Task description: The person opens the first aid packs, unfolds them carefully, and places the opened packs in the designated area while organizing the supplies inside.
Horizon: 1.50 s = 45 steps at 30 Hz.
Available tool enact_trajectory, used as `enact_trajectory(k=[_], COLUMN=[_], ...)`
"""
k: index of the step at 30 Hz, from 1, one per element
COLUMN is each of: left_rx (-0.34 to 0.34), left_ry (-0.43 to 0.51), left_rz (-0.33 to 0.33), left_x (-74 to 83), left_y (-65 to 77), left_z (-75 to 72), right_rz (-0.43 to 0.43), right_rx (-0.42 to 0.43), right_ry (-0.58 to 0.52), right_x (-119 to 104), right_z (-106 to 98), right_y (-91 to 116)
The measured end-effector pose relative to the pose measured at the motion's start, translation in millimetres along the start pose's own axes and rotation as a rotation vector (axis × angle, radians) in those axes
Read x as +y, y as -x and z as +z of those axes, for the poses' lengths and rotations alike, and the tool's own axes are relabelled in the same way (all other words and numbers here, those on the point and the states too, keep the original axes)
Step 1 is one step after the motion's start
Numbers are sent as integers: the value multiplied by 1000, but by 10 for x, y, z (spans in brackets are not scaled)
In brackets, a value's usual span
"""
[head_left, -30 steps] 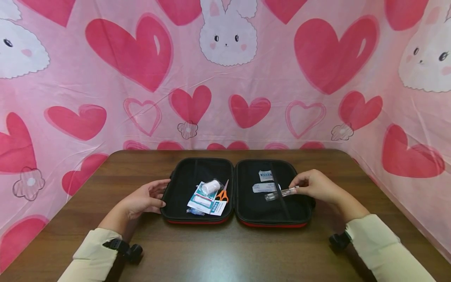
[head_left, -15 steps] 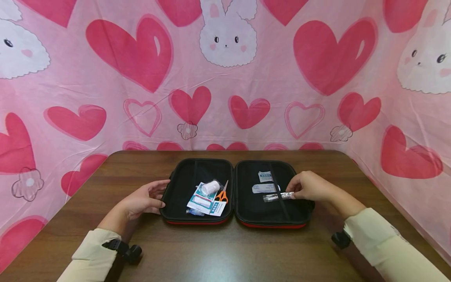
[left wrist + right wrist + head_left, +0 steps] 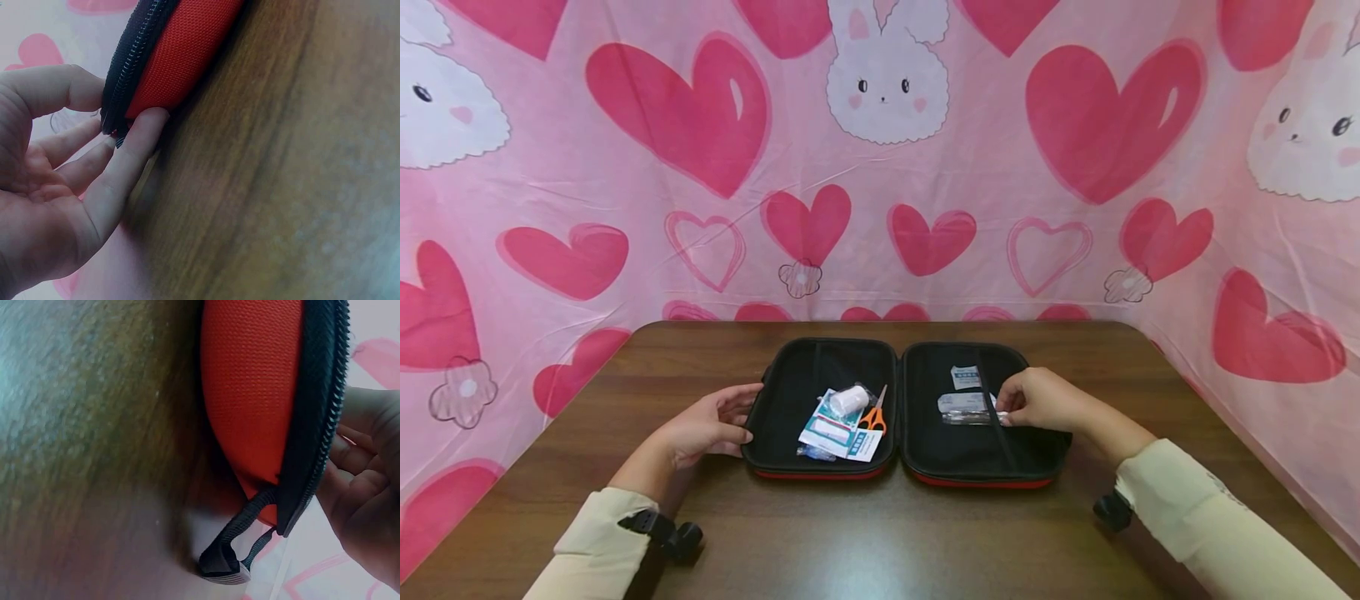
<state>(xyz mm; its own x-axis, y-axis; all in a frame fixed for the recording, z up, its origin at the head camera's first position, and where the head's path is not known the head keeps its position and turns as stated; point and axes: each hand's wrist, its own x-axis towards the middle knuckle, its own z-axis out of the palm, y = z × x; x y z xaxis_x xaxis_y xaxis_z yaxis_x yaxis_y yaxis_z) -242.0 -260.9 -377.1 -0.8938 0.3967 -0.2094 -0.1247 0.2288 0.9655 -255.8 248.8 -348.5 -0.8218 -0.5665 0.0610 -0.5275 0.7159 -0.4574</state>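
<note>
An open black-lined zip case [image 3: 775, 417] with a red shell lies on the table. My left hand [image 3: 707, 423] holds its left edge; in the left wrist view the thumb [image 3: 140, 134] meets the red side and a bent finger touches the zipper rim. Over the right half, my right hand [image 3: 1048, 400] pinches the end of a slim, shiny, clear-wrapped item [image 3: 964, 417], its kind unclear. This lies at the black elastic strap [image 3: 1003, 446], just below a whitish packet [image 3: 958, 402]. A smaller packet [image 3: 966, 377] sits above. In the right wrist view the case hides my fingertips.
The case's left half holds orange-handled scissors [image 3: 874, 417], a white roll [image 3: 848, 401], blue-and-white packets [image 3: 827, 429] and a small blue item [image 3: 816, 452]. A zipper pull [image 3: 225, 572] hangs at the right corner. Pink heart-print cloth [image 3: 880, 175] stands behind the wooden table [image 3: 880, 533].
My right hand has moved left with the clear-wrapped item, which now lies flatter and closer to the whitish packet. The left hand has stayed at the case's edge.
</note>
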Motion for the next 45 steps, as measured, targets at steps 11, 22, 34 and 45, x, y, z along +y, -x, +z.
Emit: enact_trajectory(k=[11,22,34,45], left_rx=[2,1,-3,-10], left_ry=[-7,-7,-5,0], left_rz=[-1,2,3,5], left_x=[12,0,3,3], left_y=[11,6,6,8], left_z=[4,-3,-5,-6], right_rz=[16,2,-6,-64], right_rx=[18,38,0,-23], right_ry=[-66,-70,-115,-205], right_x=[7,14,-172,-419], right_z=[95,10,-173,-268], right_y=[-62,-13,-73,-263])
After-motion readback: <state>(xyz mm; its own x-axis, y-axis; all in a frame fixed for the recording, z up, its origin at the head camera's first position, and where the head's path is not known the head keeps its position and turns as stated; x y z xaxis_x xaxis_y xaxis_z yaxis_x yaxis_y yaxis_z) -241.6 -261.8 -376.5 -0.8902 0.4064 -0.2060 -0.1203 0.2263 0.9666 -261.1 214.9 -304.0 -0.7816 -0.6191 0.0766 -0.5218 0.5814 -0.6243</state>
